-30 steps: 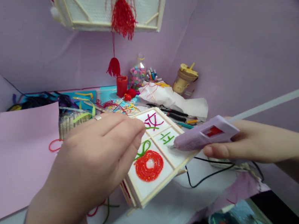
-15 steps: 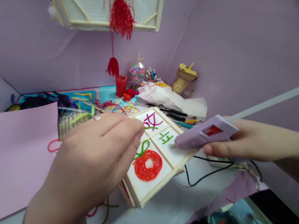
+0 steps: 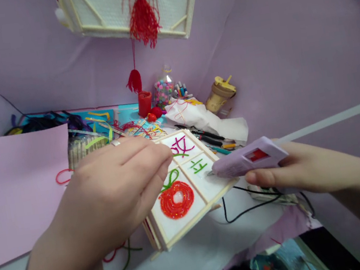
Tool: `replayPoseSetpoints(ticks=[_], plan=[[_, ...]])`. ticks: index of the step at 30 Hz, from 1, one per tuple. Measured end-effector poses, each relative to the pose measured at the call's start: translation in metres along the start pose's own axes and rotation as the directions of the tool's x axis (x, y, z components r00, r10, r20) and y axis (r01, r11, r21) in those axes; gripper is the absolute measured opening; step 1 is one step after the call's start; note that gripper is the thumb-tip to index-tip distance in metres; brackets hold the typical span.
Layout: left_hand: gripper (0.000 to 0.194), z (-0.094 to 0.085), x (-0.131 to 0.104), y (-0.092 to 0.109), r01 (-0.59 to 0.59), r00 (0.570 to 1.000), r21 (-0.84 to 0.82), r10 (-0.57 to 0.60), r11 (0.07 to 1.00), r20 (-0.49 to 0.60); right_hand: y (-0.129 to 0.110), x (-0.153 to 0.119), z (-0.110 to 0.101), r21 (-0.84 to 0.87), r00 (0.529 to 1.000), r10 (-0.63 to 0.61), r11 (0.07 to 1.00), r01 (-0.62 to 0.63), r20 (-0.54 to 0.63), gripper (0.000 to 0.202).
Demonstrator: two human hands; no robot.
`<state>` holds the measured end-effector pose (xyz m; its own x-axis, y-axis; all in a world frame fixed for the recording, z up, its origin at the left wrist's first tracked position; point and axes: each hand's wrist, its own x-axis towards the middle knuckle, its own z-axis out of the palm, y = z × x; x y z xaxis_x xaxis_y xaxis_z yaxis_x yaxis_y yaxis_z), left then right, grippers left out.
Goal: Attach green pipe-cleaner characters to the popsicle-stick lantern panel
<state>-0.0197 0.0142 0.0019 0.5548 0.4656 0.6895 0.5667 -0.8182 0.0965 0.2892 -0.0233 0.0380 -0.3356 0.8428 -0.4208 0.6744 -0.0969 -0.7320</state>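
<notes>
The right hand is wrapped around a lilac hot glue gun, its nozzle at the green strokes on a stick-framed panel. The left hand's fingers bunch over the panel's left side; I can't tell what they grip. Beyond stands a red candle.

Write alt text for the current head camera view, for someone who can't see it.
The right hand holds a lilac glue gun, its tip at a wood-framed white panel with a red fruit shape, green strokes and magenta strokes. The left hand partly hides the panel. Behind stand a bottle of coloured balls and a lidded cup.
</notes>
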Motion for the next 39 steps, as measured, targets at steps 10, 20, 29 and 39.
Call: replayPoseSetpoints(ticks=[10,20,29,39], plan=[[0.011,0.0007,0.0006,0.0000,-0.014,1.000,0.001,0.014,1.000,-0.024,-0.0029,0.0006,-0.0014,-0.073,0.999,-0.012,0.997,0.010,-0.031,0.043],[0.013,0.0002,0.0008,0.0011,0.005,1.000,0.012,-0.005,1.000,-0.011,-0.0061,0.0000,-0.0028,-0.113,0.998,-0.032,0.993,0.027,-0.047,0.042],[0.011,0.0002,-0.0007,0.0018,0.005,1.000,0.020,-0.004,1.000,-0.027,-0.0015,0.0011,-0.0035,-0.081,0.999,-0.004,0.997,0.001,-0.034,0.048],[0.014,0.0007,-0.0012,-0.0007,0.004,1.000,0.005,-0.004,1.000,-0.006,-0.0044,0.0030,-0.0037,-0.095,0.998,-0.035,0.995,0.029,-0.058,0.043]])
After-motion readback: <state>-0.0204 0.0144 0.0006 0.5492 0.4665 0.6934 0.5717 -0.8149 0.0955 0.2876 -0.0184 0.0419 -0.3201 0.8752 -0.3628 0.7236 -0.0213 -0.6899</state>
